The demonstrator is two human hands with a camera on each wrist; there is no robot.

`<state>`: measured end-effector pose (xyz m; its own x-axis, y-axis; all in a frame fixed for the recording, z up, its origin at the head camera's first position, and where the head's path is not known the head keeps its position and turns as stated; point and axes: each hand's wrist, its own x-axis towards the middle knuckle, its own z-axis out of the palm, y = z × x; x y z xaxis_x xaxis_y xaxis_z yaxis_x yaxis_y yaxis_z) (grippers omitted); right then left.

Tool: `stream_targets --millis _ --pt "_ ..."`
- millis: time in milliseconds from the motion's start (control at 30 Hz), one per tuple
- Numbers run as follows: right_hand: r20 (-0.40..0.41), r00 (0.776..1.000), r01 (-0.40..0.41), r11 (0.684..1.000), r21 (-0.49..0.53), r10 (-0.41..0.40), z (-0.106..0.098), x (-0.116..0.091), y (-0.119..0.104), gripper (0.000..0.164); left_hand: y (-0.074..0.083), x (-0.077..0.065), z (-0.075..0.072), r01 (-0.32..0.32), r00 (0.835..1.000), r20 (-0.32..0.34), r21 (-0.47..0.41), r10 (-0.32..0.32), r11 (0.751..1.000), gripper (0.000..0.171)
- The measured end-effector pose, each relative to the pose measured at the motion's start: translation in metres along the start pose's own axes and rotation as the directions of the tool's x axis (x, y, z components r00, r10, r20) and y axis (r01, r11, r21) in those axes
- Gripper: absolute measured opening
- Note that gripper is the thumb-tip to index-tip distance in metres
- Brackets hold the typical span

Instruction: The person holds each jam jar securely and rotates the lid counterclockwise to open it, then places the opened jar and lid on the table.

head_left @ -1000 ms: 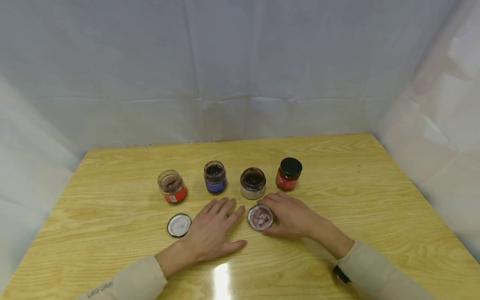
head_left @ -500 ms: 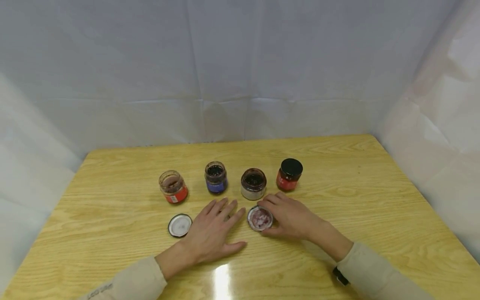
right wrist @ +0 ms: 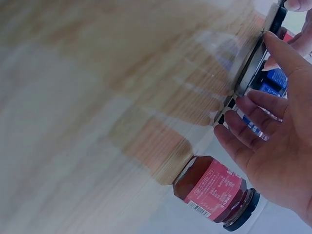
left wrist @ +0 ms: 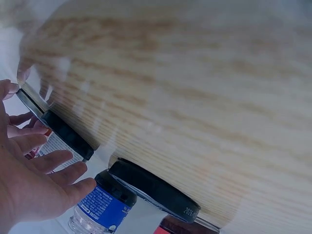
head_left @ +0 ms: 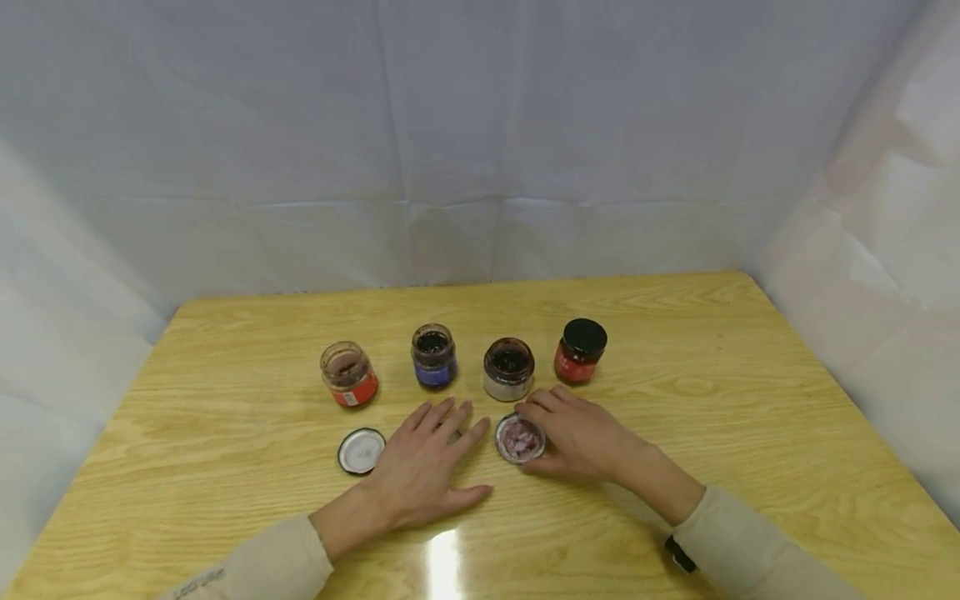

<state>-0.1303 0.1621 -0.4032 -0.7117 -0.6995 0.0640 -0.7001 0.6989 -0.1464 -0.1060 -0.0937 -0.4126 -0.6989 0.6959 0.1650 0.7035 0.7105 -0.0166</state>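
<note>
My left hand (head_left: 420,467) lies palm down over the table, fingers spread and straight. Its fingers reach over a dark-rimmed jar lid (left wrist: 68,135), which the hand mostly hides in the head view. To its left an upturned jar lid (head_left: 362,451) shows a white inside. My right hand (head_left: 588,437) grips the rim of another upturned jar lid (head_left: 520,439), smeared with pinkish jam, thumb and fingers on opposite sides. Behind stand three uncapped jam jars: red-labelled (head_left: 349,377), blue-labelled (head_left: 434,358) and pale-labelled (head_left: 509,370).
A red-labelled jar (head_left: 580,353) with its black lid on stands at the right end of the jar row. The wooden table (head_left: 720,400) ends at a pale sheet (head_left: 480,142) hung behind it, and more sheeting flanks both sides.
The hands, lids and jars keep their places relative to one another. The head view has only shifted slightly.
</note>
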Motion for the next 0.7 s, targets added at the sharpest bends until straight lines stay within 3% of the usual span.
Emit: stream_targets --millis 400,700 --pt "-0.049 0.998 -0.028 0.998 0.048 0.03 -0.007 -0.006 0.001 0.066 -0.001 -0.002 -0.002 0.003 1.0 -0.014 0.001 -0.003 1.0 0.076" --pt "-0.109 0.994 0.001 1.0 0.011 0.001 -0.019 -0.011 0.001 0.063 0.0 0.001 -0.008 -0.025 0.995 -0.093 0.007 0.026 1.0 0.074"
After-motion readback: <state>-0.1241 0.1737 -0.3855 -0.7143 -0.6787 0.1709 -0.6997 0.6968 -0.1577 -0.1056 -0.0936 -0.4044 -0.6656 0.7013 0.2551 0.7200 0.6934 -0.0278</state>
